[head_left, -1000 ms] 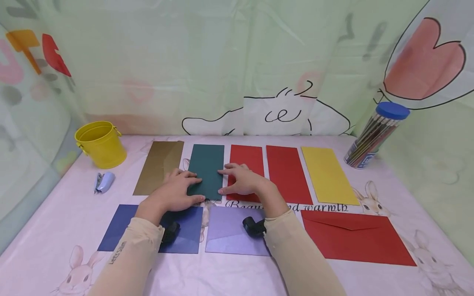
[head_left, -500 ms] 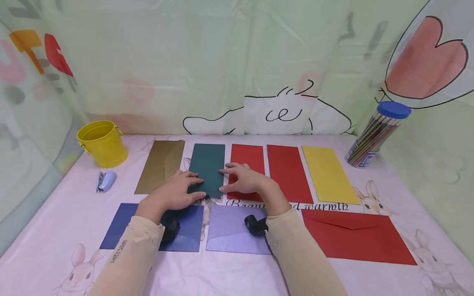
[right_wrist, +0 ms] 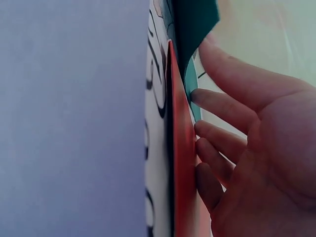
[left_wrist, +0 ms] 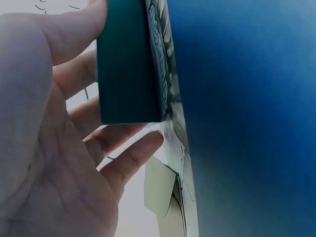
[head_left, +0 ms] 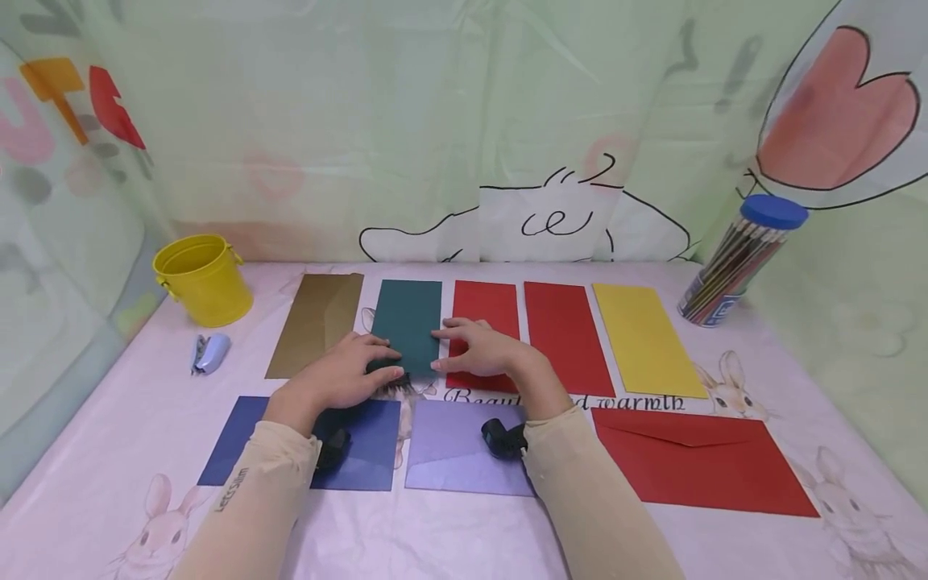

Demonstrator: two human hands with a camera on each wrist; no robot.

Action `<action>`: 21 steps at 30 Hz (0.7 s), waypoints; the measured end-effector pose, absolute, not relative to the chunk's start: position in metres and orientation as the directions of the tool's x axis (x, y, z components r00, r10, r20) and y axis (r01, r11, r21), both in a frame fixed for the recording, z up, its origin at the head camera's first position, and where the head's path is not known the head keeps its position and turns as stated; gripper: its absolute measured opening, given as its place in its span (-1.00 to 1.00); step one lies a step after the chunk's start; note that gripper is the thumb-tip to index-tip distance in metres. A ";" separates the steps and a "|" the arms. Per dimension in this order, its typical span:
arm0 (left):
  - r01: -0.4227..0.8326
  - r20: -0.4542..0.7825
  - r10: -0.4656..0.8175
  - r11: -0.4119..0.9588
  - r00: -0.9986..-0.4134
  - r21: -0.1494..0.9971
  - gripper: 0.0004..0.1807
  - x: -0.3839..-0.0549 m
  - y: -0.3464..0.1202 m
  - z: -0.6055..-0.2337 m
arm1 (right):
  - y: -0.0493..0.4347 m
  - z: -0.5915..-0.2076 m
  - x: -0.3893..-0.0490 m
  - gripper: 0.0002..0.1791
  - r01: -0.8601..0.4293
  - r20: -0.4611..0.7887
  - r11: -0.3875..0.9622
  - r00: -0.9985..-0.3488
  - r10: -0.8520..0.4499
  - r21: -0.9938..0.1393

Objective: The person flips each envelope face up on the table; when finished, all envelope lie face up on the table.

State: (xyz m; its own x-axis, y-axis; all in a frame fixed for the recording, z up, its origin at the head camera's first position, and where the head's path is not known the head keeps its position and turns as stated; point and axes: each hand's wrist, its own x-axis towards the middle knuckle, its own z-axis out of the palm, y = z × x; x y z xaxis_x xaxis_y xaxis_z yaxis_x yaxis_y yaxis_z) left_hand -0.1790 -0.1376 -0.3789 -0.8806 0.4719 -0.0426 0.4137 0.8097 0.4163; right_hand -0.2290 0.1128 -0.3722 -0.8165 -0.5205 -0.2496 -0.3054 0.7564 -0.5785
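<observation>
Green envelope (head_left: pixel 408 322) flat on table (head_left: pixel 109 451), in far row between gold envelope (head_left: pixel 316 322) and red envelope (head_left: pixel 484 310). Near end of green envelope lifted off table and hidden under fingers; lower part of red envelope covered by right hand (head_left: pixel 484 353). Left hand (head_left: pixel 341 377) at green envelope's near left corner, thumb on top, fingers curled beneath, pinching edge. Right hand at its right edge, fingers fairly straight, tips touching edge; actual grip unclear. Both forearms reach over blue envelope (head_left: pixel 239 439) and lilac envelope (head_left: pixel 453 447), nearer than green one.
</observation>
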 end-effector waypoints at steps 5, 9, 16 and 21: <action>0.462 0.031 0.500 0.771 -0.865 0.439 -0.63 -0.182 -0.139 -0.378 | 0.116 -0.375 -0.232 -0.27 -0.311 -0.246 0.739 -0.806 -0.539 -0.598; 0.447 0.091 0.456 0.780 -0.885 0.438 -0.65 -0.183 -0.138 -0.377 | 0.117 -0.376 -0.233 -0.31 -0.320 -0.240 0.735 -0.803 -0.545 -0.597; 0.368 0.134 0.348 0.797 -0.928 0.479 -0.43 -0.183 -0.138 -0.372 | 0.118 -0.376 -0.232 -0.18 -0.289 -0.239 0.746 -0.825 -0.512 -0.601; 0.394 0.181 0.353 0.757 -0.918 0.521 -0.29 -0.181 -0.137 -0.368 | 0.117 -0.376 -0.233 0.00 -0.258 -0.225 0.738 -0.844 -0.486 -0.624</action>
State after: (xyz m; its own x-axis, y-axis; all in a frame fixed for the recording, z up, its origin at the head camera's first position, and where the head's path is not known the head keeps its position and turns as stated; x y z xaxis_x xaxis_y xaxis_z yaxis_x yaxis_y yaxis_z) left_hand -0.1810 -0.1369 -0.3680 -0.9179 0.3532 0.1810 0.3941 0.7573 0.5208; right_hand -0.2329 0.1175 -0.3758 -0.8441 -0.4864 -0.2255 -0.2584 0.7375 -0.6239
